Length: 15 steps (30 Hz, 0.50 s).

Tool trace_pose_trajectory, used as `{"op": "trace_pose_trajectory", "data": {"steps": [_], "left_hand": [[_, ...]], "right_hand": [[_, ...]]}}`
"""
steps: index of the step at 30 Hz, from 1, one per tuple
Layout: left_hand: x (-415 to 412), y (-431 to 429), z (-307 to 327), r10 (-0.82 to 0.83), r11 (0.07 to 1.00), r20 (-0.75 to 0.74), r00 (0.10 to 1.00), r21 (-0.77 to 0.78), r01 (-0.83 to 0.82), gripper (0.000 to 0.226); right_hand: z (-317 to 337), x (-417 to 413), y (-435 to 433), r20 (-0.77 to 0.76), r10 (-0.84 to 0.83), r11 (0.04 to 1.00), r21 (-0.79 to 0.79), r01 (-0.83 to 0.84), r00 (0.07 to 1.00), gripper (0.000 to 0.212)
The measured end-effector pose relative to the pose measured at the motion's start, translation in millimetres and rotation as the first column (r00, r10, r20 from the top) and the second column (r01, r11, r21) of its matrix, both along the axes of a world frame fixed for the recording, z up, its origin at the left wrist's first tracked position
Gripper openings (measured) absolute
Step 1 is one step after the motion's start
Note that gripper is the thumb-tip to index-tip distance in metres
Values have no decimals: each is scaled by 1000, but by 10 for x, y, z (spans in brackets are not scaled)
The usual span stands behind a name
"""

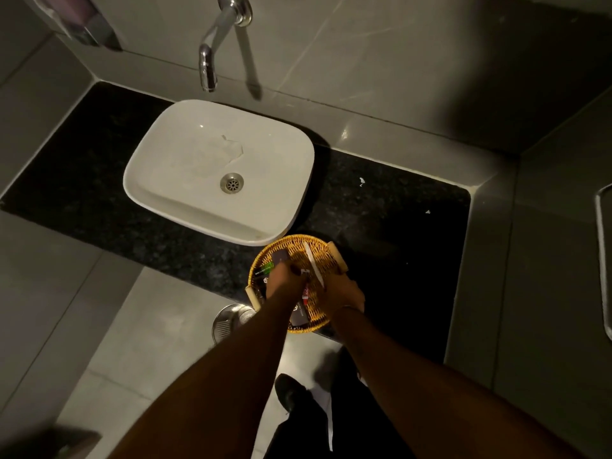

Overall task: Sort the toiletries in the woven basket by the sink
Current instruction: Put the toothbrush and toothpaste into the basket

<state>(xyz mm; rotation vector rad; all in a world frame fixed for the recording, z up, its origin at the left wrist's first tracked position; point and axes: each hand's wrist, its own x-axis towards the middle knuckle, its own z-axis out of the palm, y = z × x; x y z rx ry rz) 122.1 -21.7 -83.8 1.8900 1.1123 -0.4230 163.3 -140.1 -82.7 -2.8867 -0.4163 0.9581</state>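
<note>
A round woven basket [298,245] with two wooden handles sits on the black counter, right of the white sink [218,173]. Inside lie a white toothbrush [313,265], a dark square packet [282,256], a green-labelled dark tube [265,269], a red-and-white tube [305,294] and a dark box [299,315]. My left hand [286,281] reaches into the basket's middle with its fingers curled over the items; what it grips is hidden. My right hand [344,291] rests on the basket's right rim, by the toothbrush's lower end.
The black stone counter [390,233] runs out to a grey tiled wall on the right. A chrome tap [212,48] juts from the wall above the sink. Below the counter stands a steel bin [231,318]; my dark shoe [289,390] is on the tiled floor.
</note>
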Motion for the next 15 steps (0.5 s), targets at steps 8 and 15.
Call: {"op": "trace_pose_trajectory", "data": {"steps": [8,15], "left_hand": [[-264,30,212,14,982,210,978,182,-53,35],[-582,233,575,-127,896,210,969,443,22,50]], "right_hand": [[113,-38,2,49,-63,995,85,58,997,43],[552,116,-151,224,-31,975,222,-20,974,43]]}}
